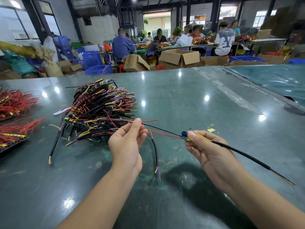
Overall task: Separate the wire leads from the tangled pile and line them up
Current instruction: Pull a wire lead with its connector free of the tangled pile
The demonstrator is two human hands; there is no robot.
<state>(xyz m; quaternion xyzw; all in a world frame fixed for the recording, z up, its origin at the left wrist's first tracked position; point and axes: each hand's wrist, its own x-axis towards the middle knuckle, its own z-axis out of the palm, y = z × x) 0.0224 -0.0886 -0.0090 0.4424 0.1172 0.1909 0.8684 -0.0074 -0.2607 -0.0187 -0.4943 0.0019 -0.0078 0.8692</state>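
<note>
The left hand [127, 142] is raised palm toward the camera, its fingers curled, with the thumb and forefinger tips pinching thin red and black wires [162, 133] just off the near edge of the pile. A sheathed black lead [156, 151] hangs down from under those curled fingers, ending in bare yellow and purple tips close to the table [214, 104]; whether the fingers grip it too I cannot tell. The right hand [208, 151] is also curled, its thumb and forefinger pinching a small blue and yellow board [185, 137], the other fingers folded loosely beneath. The red and black wires run taut between the 2 hands, from the left pinch to the board. From the right side of the board a yellow wire joins a long black cable [239, 153] that slants down to the right, clear of the table, ending in yellow and purple tips.

The pile [100, 109] lies on the table beyond the left hand, a dense tangle of black, red, yellow and purple leads. 1 loose black lead [55, 144] lies on the table to its left. Further left, near the table's edge, sit bundles of red wires [14, 103]. A small yellow scrap [211, 130] lies beyond the right hand. Across the room, people sit at benches among cardboard boxes [179, 58] and blue crates [91, 60].
</note>
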